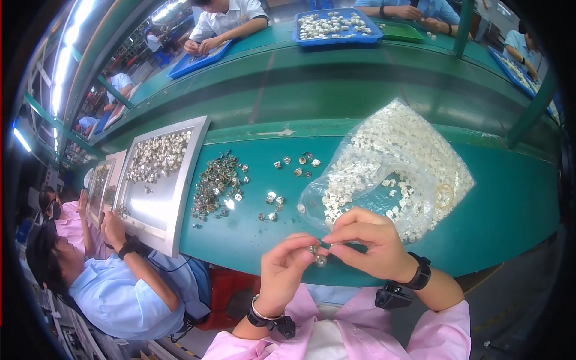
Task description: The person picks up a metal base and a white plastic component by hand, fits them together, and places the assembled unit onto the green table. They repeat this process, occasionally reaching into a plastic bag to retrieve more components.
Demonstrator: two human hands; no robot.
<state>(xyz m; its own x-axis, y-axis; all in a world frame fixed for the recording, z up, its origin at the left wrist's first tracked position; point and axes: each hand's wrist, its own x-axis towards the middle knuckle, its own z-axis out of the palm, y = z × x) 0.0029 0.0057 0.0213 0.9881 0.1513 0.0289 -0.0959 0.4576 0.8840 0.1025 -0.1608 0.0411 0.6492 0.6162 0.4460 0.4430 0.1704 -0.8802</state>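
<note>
Head view: lower centre, left hand (pixel 281 267), fingers pinched on metal parts (pixel 321 260); right hand (pixel 378 249), fingertips nearly together, contents unclear; right of centre, bag (pixel 367 197) of white pieces (pixel 401 133).

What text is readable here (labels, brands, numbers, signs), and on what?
None readable.
Clear plastic bag: no legible print.
Black wrist straps: no lettering distinguishable.
Small metal parts at the left hand: too small to tell whether marked.
Background: too small and blurred to read anything.
</note>
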